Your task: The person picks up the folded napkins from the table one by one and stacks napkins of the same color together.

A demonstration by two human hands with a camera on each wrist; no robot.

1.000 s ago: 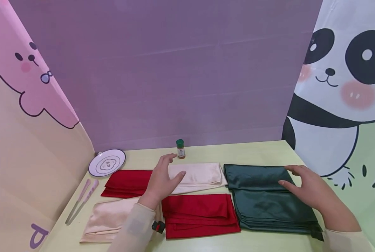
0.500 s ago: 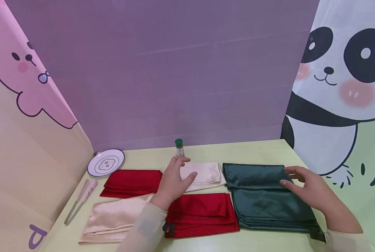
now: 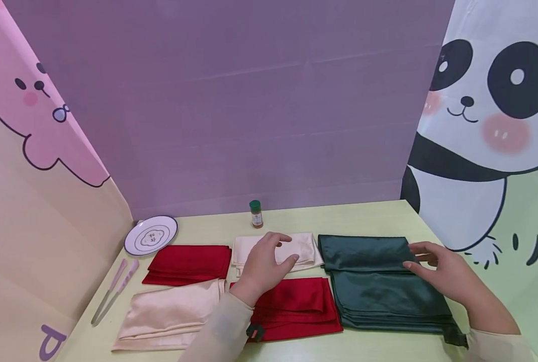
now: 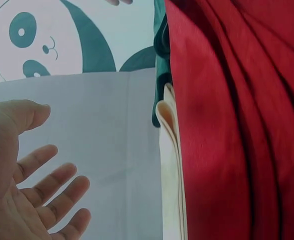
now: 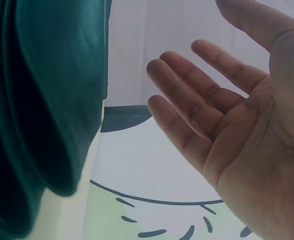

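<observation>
My left hand [image 3: 265,264] hovers with parted, relaxed fingers over the folded cream cloth [image 3: 302,249] and the front red cloth [image 3: 296,306] in the head view. Nothing lies in its palm, as the left wrist view shows. At the right, my right hand [image 3: 442,265] is held beside two folded dark green cloths, the back one [image 3: 364,251] and the front one [image 3: 391,299], its fingers overlapping their right edge. The right wrist view shows its palm bare and its fingers [image 5: 187,95] loosely spread, apart from the hanging green folds [image 5: 62,75].
Another red cloth [image 3: 187,261] and a pale pink satin cloth [image 3: 169,311] lie folded on the left. Beyond them are a white plate [image 3: 130,244] with a dark rim and pink-handled tongs [image 3: 115,291]. A small green-capped jar [image 3: 256,215] stands near the purple backdrop [image 3: 269,100].
My left hand has moved right, from between the back red and cream cloths to over the cream and front red ones. The right hand is nearly still. The cloths stay put.
</observation>
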